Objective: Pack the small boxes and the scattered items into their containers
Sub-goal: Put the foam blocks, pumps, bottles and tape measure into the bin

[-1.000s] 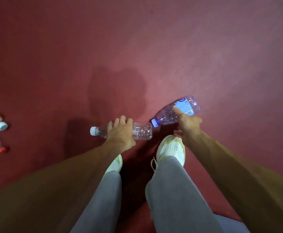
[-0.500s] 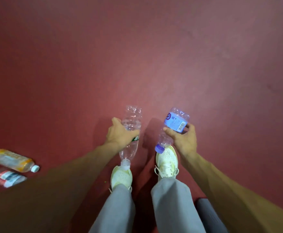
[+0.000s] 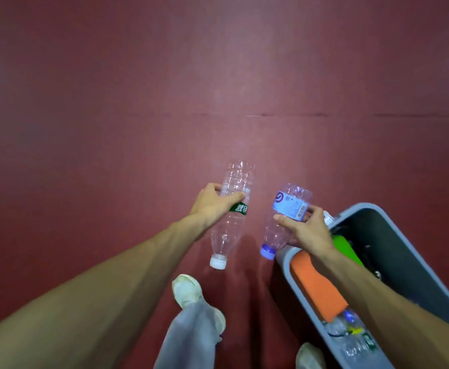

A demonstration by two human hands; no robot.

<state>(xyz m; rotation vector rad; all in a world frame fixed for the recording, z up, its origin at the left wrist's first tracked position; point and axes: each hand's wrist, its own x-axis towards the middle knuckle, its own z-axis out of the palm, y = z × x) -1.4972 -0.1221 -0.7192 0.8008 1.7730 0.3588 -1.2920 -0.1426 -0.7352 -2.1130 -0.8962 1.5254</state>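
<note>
The right hand [image 3: 307, 231] wrapped its fingers [image 3: 287, 221] round the blue-labelled bottle [image 3: 290, 206], cap pointing down, just beside the grey bin [image 3: 363, 207]. The left hand [image 3: 212, 203] gripped the clear bottle [image 3: 235, 182] likewise, farther from the bin.

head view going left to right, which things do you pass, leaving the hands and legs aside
white-capped bottle → purple-capped bottle → grey bin
</note>
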